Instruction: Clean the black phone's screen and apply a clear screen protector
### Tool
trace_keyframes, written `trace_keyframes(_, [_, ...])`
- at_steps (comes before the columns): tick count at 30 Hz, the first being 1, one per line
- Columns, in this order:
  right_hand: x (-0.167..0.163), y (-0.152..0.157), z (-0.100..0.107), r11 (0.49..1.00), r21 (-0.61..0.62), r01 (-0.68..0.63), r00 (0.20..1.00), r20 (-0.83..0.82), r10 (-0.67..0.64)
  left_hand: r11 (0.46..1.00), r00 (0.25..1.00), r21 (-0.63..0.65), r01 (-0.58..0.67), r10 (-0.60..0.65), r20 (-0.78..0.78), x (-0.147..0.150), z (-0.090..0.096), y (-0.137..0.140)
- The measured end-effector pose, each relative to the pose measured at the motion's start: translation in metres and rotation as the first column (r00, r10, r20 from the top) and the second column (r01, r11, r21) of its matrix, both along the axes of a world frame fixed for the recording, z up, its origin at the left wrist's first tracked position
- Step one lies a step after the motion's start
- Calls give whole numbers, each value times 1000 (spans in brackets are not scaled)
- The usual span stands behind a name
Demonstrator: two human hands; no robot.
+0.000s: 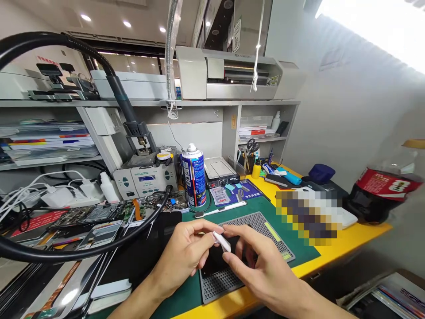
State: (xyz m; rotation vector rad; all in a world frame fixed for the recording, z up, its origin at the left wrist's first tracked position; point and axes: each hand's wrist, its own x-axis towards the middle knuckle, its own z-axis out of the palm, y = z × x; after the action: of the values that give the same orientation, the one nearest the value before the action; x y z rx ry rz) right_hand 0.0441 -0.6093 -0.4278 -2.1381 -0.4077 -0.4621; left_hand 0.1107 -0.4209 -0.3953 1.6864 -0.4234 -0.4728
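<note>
Between both hands, above the mat, is a small white folded piece (223, 242); it looks like a wipe or paper, but its kind is not plain. The thumb and forefinger of my left hand (186, 248) pinch its upper left end. With curled fingers, my right hand (265, 257) takes it from the other side, its thumb at the lower end and its forefinger near the top. Below them a flat black glossy panel (214, 263), like a phone screen, lies on a grey perforated pad (221, 290). The hands hide much of the panel.
A green mat (300, 248) covers part of the yellow table (352, 237). Behind stand a blue spray can (193, 177) and a hot-air station (146, 179). Its black hose (99, 259) loops across the left over phone parts. A cola bottle (381, 190) stands right.
</note>
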Motion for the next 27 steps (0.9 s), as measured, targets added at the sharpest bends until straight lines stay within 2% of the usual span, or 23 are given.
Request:
trace_keyframes(2, [-3,3,1,998,55,25,999,-25,-24,999,1000,-23,28,-28,-7,-1,-1,2])
trace_keyframes(3, [-5,3,0,998,51,31,999,30,-33,998,999,-45,38,-39,-22,-1,-2,2])
trace_keyframes(5, [-9,4,-2,998,-7,66,976,209,-63,993,995,-109,44,-53,-83,-2,-2,4])
trace_keyframes(8, [-15,8,-9,970,-143,197,903,411,-123,975,976,-218,31,-77,-206,-4,0,4])
trace_keyframes(11, [-15,15,-16,933,-230,277,860,492,-135,953,941,-300,32,-130,-314,-6,3,3])
trace_keyframes(14, [-10,21,-21,947,-209,245,852,512,-107,952,905,-304,30,-154,-395,-6,5,3])
trace_keyframes(16, [-9,22,-21,973,-147,180,880,466,-92,955,894,-295,32,-159,-419,-6,4,4])
trace_keyframes(18, [-10,20,-16,990,-56,129,935,340,-102,956,887,-290,38,-166,-432,-5,1,3])
trace_keyframes(20, [-11,14,-6,988,40,150,984,90,-153,965,899,-262,10,-123,-420,-5,-1,2])
trace_keyframes(22, [-10,5,6,965,79,251,950,-213,-230,974,933,-218,-54,-28,-359,-6,-3,2])
trace_keyframes(24, [-5,-7,16,948,25,316,873,-399,-280,973,961,-204,-111,53,-270,-6,-3,2])
trace_keyframes(27, [4,-21,21,938,-100,332,827,-448,-341,971,971,-198,-134,88,-223,-5,-2,3])
